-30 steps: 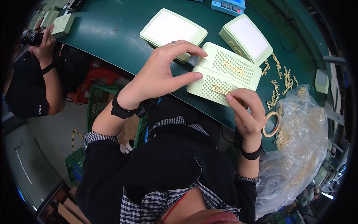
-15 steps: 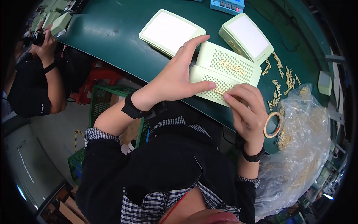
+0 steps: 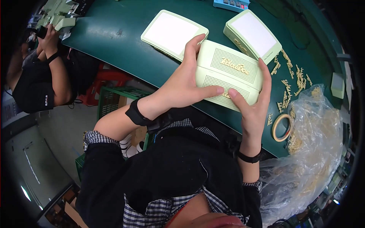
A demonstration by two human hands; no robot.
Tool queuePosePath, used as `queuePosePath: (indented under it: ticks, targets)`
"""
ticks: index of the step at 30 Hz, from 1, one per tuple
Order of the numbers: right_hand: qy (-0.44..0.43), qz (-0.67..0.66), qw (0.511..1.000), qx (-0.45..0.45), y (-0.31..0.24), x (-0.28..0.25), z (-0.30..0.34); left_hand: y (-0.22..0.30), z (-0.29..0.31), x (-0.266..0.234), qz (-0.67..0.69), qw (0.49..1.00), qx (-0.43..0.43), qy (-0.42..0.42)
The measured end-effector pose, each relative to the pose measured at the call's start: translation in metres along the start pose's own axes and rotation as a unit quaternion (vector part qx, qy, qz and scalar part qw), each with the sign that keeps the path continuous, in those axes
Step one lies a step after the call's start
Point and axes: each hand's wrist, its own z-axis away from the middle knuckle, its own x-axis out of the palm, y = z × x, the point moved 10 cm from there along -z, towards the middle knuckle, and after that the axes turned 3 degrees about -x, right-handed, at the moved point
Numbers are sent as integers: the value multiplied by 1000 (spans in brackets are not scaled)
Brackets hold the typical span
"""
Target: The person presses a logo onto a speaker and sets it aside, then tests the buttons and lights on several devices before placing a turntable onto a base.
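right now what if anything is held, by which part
Two pale green boxes, by their ends: left hand at the left, right hand at the right, thumbs on the nearer grille.

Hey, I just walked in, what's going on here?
A person's left hand and right hand span a nearer box and a farther box, both pale green, set side by side. Both thumbs rest at the gold lettering on the nearer one's perforated face. Loose lettering and a tape roll lie to the right.
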Motion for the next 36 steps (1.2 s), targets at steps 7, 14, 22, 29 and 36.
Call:
queuePosePath:
  ticks: [7, 14, 22, 29, 36]
  targets:
    - [-1, 6, 999, -31, 3, -2, 5, -3, 2, 1, -19, 1000, 8, -10]
    - [-42, -71, 997, -2, 10, -3, 9, -2, 1, 6, 51, 997, -41, -50]
    - [-36, -38, 998, -22, 11, -8, 11, 1, 4, 10, -11, 999, -29, -37]
    - [4, 10, 999, -44, 11, -8, 8, -5, 3, 10, -89, 996, 4, 14]
    - [-14, 24, 998, -54, 13, -12, 14, -16, 11, 10, 19, 998, -37, -49]
